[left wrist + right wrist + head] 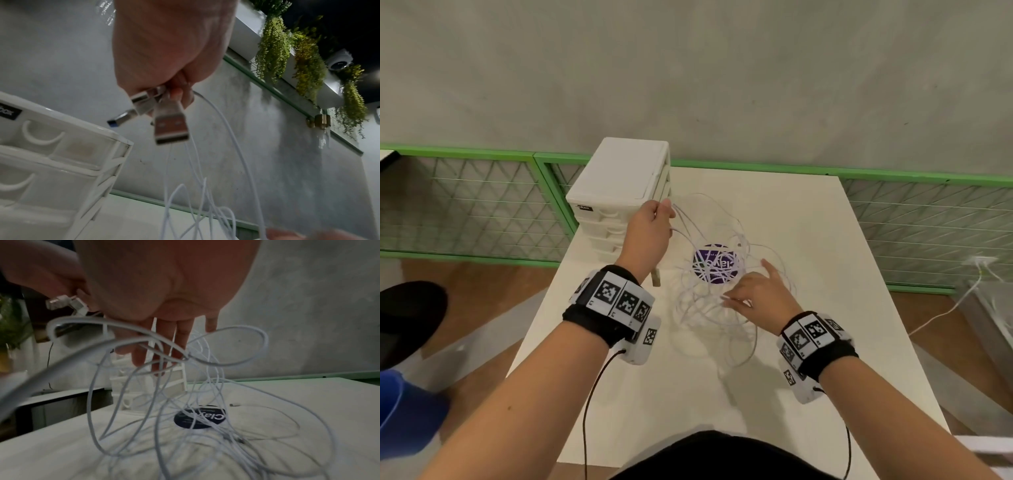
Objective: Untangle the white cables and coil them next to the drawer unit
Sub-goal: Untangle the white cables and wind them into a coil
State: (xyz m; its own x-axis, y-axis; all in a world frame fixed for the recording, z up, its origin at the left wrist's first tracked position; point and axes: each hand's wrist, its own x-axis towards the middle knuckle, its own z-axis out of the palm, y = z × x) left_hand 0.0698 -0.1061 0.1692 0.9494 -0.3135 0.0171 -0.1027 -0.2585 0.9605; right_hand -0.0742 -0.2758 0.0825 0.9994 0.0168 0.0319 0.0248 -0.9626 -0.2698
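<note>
A tangle of thin white cables (709, 291) lies on the white table (808, 222), partly over a round purple sticker (714, 263). My left hand (666, 209) is raised beside the white drawer unit (619, 181) and pinches several USB plugs (170, 128), whose cables (207, 186) hang down from it. My right hand (736, 298) hovers low over the tangle with straight, spread fingers (160, 344) pushed among the loops (205, 386). A few strands drape across those fingers. It grips nothing.
The drawer unit (51, 154) stands at the table's back left corner. A green mesh fence (465, 205) runs behind the table under a grey wall. Another white lead (945, 315) trails on the floor to the right. A blue object (407, 411) sits at lower left.
</note>
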